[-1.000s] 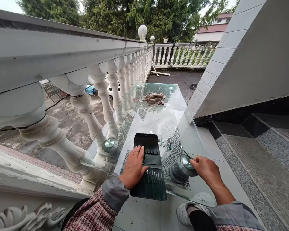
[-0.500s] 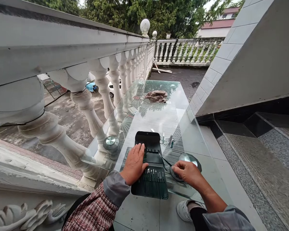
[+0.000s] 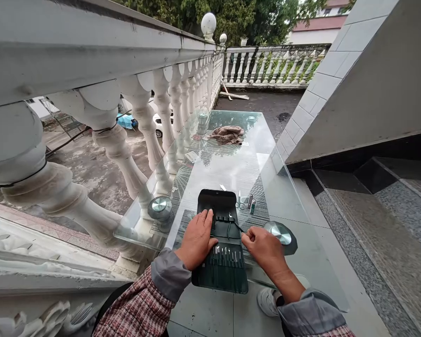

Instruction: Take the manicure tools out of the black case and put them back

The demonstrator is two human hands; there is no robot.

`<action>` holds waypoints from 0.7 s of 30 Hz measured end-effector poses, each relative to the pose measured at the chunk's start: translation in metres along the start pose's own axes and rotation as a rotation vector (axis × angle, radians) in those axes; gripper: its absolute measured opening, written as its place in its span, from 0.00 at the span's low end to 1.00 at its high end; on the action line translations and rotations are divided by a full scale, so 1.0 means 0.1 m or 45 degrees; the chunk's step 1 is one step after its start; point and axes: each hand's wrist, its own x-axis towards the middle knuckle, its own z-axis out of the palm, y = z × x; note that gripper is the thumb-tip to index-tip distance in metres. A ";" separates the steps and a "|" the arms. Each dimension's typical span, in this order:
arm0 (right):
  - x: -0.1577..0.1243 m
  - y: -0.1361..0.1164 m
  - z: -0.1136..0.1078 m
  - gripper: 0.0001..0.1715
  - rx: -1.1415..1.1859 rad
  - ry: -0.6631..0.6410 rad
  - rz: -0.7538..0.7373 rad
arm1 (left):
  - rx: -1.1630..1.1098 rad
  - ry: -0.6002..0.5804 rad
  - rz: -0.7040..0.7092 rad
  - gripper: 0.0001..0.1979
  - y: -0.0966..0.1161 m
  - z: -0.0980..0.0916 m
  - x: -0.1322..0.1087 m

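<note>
Pinching a slim plier-like tool (image 3: 236,225) by one handle at the right side of an open dark case (image 3: 219,277), clamping thumb and fingers of the right hand (image 3: 264,248) on it; laying the left hand (image 3: 196,238) flat on the case's left side, keeping fingers together and thumb apart. Working at the near end of a glass table (image 3: 301,210). Probably handling as light, stiff metal; likely favouring a handle hold, and edge support for the softer, bendable case.
</note>
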 end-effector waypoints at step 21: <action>0.02 -0.04 -0.12 0.13 0.107 -0.010 -0.089 | 0.057 0.003 0.013 0.41 0.00 0.00 -0.02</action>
